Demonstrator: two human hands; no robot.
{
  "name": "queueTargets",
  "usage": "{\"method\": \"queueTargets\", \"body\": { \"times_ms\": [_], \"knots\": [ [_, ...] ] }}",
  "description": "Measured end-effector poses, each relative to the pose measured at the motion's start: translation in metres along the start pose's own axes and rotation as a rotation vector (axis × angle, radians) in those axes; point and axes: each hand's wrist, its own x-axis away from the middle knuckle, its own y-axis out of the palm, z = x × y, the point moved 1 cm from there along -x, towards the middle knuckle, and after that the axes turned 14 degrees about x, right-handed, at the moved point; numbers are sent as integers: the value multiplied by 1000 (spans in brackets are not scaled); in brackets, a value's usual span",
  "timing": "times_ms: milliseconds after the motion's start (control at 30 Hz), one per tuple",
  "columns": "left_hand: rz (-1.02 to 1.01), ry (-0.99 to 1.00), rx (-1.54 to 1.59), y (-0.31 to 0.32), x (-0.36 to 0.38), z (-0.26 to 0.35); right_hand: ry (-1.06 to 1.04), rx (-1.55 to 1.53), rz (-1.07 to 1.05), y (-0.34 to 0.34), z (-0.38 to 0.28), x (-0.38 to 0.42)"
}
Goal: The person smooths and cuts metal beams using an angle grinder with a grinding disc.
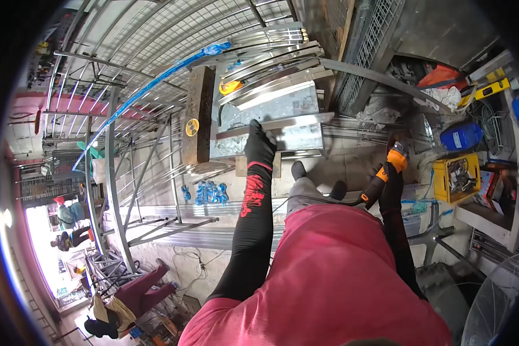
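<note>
My left hand [260,145], in a black glove, is closed on a flat metal bar [300,122] near its left part. The bar lies across a metal-topped bench [305,102]. My right hand [391,180] grips an orange and black angle grinder [376,185], held off to the right of the bench, its head pointing away from me. A power cord trails from the grinder's rear. The grinder's disc is hard to make out. More metal bars [282,66] lie along the bench's far side, near an orange rounded object [230,87].
A heavy rusty beam [197,118] stands at the bench's left, with blue wrapping [173,68] beyond. Blue pieces [211,193] lie on the floor. At right are a yellow crate [457,177], a blue container [462,136] and a fan [499,300]. Other people [118,308] are at lower left.
</note>
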Motion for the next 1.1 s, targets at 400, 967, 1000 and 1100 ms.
{"method": "queueTargets", "body": {
  "times_ms": [400,967,1000,1100],
  "knots": [
    [44,477,-2303,-6,3,15,-45,58,82,0,22,-7],
    [-1040,1187,-1902,38,53,-79,137,54,-334,35,2,21],
    [-1060,1262,-1884,35,57,-79,154,57,-325,34,4,23],
    [-1011,1274,-1894,29,55,-81,169,66,-396,35,8,25]
  ]
}}
